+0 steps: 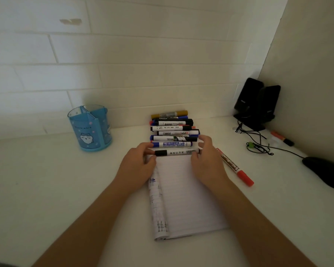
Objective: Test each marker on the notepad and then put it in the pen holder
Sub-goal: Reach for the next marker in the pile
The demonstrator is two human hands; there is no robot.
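A lined notepad lies open in the middle of the white desk, its turned-back left page showing ink marks. Across its top edge a black-capped white marker is held level by both hands: my left hand pinches the black cap end, my right hand grips the other end. Behind it several markers lie stacked in a row toward the wall. A red marker lies on the desk right of the notepad. The blue pen holder stands at the left, showing nothing inside.
Two black speakers stand in the right corner with tangled cables in front. An orange highlighter lies near the right wall. A black mouse sits at the right edge. A tiled wall backs the desk.
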